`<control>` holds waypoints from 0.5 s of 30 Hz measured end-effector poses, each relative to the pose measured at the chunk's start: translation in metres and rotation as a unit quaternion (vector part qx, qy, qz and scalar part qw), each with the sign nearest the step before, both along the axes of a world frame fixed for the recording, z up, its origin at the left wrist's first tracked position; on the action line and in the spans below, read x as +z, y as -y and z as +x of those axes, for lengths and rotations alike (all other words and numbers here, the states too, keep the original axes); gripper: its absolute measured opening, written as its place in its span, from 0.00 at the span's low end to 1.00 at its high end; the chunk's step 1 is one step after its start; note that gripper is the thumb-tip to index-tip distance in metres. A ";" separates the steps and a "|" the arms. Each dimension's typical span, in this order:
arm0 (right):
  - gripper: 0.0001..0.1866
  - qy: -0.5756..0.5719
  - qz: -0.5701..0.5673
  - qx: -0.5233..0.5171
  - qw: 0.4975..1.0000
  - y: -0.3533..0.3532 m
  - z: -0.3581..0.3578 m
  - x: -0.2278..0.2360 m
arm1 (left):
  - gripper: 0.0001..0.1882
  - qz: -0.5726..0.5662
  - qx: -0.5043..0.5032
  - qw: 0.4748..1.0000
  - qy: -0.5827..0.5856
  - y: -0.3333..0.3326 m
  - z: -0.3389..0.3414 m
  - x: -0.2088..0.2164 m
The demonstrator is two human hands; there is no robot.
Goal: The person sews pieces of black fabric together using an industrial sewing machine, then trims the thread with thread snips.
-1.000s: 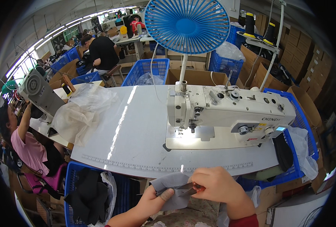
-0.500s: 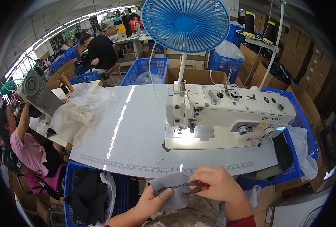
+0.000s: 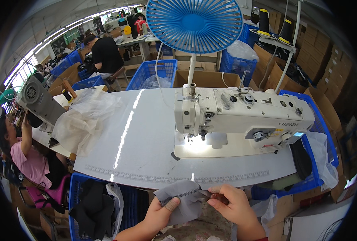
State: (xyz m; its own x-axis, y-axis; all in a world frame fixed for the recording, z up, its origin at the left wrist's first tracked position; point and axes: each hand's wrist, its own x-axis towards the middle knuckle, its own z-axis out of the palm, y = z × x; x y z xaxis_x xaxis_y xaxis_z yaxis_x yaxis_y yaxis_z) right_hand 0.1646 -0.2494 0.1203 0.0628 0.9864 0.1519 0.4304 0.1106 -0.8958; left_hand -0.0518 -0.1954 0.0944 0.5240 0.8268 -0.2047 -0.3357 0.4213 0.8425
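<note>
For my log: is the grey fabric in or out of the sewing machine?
Out: the left hand holds the grey fabric by the near edge of the table, apart from the sewing machine.

Bright windows along the left

Both forearms slanted inward from below, the left hand gripping with its thumb uppermost, the right hand facing it, fingers curled inward.

Right hand now more palm-inward, fingers farther apart around the snips.
</note>
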 end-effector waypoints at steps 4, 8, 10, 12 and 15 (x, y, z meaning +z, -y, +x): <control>0.19 -0.003 0.055 -0.013 0.998 0.002 -0.006 0.004 | 0.20 0.040 0.014 0.999 -0.034 0.003 0.002 -0.005; 0.17 0.033 0.068 -0.012 0.997 0.006 -0.009 0.003 | 0.19 0.099 0.023 0.993 -0.065 0.008 0.005 -0.012; 0.18 0.032 0.079 -0.015 0.996 0.007 -0.010 0.000 | 0.19 0.171 0.025 0.980 -0.098 0.010 0.005 -0.010; 0.17 0.046 0.084 -0.017 0.995 0.008 -0.008 -0.002 | 0.19 0.176 0.042 0.977 -0.110 0.015 0.003 -0.018; 0.17 0.066 0.118 -0.024 0.991 0.008 -0.008 -0.005 | 0.19 0.213 0.059 0.967 -0.128 0.018 0.002 -0.026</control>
State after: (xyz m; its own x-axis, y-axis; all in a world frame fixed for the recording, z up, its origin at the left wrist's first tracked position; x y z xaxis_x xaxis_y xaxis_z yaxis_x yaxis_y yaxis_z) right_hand 0.1565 -0.2570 0.1155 0.0735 0.9190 0.3874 0.5526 0.2858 -0.7829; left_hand -0.0502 -0.2138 0.0685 0.3986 0.9154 0.0562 -0.1171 -0.0100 0.9931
